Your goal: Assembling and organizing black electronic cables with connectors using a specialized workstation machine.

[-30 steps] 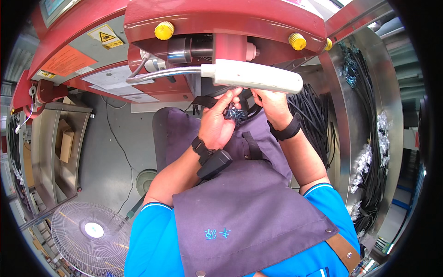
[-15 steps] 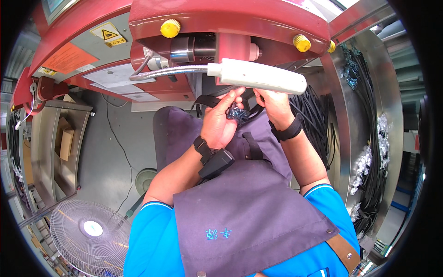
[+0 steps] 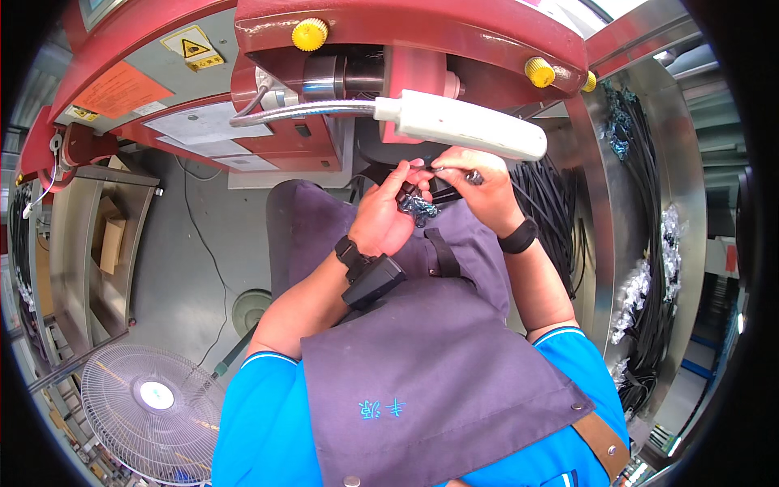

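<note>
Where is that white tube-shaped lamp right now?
In the head view, the white lamp sits upper centre on a bendy metal neck, under the red machine and just above both hands.

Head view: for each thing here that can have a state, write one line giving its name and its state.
left hand: closed around a small black part and a crinkled clear wrapper
right hand: pinching a thin black cable
black cable: held between both hands
white lamp: tilted over the hands; lit or not, cannot tell
floor fan: lying face-up; spinning or still, unclear
</note>
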`<state>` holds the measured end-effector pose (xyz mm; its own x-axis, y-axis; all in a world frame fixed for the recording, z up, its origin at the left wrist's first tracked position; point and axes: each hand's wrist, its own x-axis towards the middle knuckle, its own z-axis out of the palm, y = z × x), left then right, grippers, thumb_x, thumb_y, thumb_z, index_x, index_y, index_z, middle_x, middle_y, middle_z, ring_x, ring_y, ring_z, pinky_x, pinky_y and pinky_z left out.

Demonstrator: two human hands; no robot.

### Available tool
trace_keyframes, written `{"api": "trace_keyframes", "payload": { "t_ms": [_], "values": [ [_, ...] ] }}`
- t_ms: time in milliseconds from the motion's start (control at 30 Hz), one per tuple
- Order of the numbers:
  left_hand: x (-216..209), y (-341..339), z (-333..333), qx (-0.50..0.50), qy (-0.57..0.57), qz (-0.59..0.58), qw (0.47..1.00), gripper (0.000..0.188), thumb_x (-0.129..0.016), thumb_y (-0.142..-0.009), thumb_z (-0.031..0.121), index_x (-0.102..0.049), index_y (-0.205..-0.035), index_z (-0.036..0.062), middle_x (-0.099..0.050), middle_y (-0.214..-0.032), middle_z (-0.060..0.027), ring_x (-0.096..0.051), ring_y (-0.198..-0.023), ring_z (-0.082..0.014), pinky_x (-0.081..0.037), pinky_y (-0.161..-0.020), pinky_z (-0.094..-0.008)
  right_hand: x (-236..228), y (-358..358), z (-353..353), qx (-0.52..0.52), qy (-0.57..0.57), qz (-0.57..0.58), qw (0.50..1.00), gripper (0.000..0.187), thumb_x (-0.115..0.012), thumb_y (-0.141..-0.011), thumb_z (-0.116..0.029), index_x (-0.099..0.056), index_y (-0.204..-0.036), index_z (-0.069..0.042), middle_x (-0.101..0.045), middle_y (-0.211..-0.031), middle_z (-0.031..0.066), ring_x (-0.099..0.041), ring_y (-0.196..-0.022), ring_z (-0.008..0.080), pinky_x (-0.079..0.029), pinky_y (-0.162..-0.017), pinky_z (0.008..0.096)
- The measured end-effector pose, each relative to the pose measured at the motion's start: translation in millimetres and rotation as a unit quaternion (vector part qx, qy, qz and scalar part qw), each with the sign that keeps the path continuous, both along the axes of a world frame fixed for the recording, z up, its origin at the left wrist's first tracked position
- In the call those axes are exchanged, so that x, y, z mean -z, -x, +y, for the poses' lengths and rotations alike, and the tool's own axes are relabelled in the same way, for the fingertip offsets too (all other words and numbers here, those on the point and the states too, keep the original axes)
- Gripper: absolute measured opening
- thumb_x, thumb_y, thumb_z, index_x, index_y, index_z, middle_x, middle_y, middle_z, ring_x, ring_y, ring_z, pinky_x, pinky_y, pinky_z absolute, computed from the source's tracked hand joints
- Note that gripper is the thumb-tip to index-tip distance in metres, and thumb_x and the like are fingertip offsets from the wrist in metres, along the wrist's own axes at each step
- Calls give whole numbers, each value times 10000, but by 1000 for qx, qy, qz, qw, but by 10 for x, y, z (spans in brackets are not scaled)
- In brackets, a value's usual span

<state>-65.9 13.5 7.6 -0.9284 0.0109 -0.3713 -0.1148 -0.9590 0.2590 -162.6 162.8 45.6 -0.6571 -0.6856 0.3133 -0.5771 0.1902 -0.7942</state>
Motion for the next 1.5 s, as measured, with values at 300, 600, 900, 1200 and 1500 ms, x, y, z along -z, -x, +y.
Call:
{"api": "trace_keyframes", "payload": {
  "t_ms": [300,600,900,1200,1500],
  "values": [
    [93,-66,-35,-20,15,23,999,195,-508,-942,97,-536,-1123,28,-600,-1015,-87,-559,-852,-169,-472,-784,-312,-83,-156,12,30,-39,8,999,213,-714,-754,-55,-654,-954,-17,-635,-835,111,-635,-775,254,-504,-698,310],
    [101,-166,-17,-49,34,29,998,203,-555,-906,31,-564,-1106,67,-580,-1162,-119,-561,-928,-168,-481,-789,-327,-40,-155,10,99,39,-29,994,161,-727,-731,-8,-622,-853,-4,-638,-828,84,-626,-779,192,-490,-712,287],
    [-4,-130,85,-29,45,0,999,161,-573,-922,143,-597,-1046,44,-632,-990,-89,-590,-814,-160,-494,-755,-306,7,-206,-66,103,236,-290,922,233,-746,-737,19,-600,-910,-37,-586,-789,-10,-525,-694,41,-442,-604,172],
    [34,-143,176,-41,-24,-47,998,165,-587,-917,152,-597,-1035,37,-617,-824,-69,-580,-767,-164,-481,-716,-286,127,-384,-178,99,272,-405,867,198,-725,-758,-10,-627,-931,-8,-586,-984,51,-507,-634,46,-413,-556,191],
    [107,-123,159,13,50,-18,999,179,-531,-942,153,-595,-1006,-1,-638,-852,-90,-590,-766,-171,-494,-719,-301,267,-403,-164,106,290,-416,855,283,-491,-975,-239,-592,-830,-18,-612,-886,66,-532,-749,83,-438,-624,227]
  ]
}}
